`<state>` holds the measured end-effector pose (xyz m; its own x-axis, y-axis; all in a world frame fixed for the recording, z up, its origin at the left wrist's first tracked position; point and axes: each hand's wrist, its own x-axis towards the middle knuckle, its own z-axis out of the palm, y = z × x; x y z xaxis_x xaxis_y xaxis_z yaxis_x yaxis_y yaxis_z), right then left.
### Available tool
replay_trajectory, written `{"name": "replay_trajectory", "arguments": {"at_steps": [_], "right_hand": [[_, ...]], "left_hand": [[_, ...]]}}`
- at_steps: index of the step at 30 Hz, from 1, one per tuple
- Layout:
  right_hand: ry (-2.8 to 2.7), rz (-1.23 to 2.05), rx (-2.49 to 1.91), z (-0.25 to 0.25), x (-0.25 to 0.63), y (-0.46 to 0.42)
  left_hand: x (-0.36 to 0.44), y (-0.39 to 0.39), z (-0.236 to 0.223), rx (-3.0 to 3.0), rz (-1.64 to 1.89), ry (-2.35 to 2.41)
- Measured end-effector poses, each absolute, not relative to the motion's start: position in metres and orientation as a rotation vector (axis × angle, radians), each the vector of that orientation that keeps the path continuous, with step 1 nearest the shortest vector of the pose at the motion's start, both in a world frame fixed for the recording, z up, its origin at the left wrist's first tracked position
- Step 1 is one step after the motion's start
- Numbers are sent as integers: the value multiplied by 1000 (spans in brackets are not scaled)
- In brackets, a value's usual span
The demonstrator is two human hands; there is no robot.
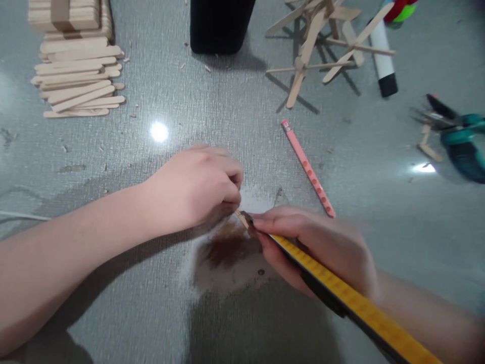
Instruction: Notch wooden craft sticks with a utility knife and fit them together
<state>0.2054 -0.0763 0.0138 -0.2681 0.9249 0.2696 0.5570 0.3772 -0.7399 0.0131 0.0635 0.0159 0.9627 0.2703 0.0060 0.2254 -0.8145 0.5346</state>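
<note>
My left hand (197, 187) is closed, with curled fingertips pinching a small piece of craft stick (241, 218) over a pale patch with a brown smudge on the table. Wrapped around a long yellow-and-black tool (333, 280) is my right hand (314, 242), its thumb and forefinger near the dark metal tip. That tip touches or nearly touches the wood piece. The tool's kind is not clear, and its back end runs out of the lower right of view. A pink pencil (307, 169) lies just beyond my right hand.
Loose craft sticks (79, 81) and a banded bundle (64, 15) lie at upper left. A black container (222, 25) stands at the top. Right of it are a craft-stick structure (308, 45), a white marker (382, 60) and teal-handled pliers (460, 136). Wood chips are scattered about.
</note>
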Motion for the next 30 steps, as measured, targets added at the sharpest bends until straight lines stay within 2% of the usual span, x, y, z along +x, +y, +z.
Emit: {"name": "replay_trajectory", "arguments": {"at_steps": [6,17,24,30], "right_hand": [[-1871,780,-1394,16,198,-80],[-1948,775,-1448,10,207,-91],[-1987,769,-1499,2,213,-92],[-2038,601,-1408,9,208,-85]], "left_hand": [[30,56,34,2612,-291,563],[30,56,26,2600,-197,439],[30,50,32,2619,-263,469],[32,50,35,2618,-288,474]]}}
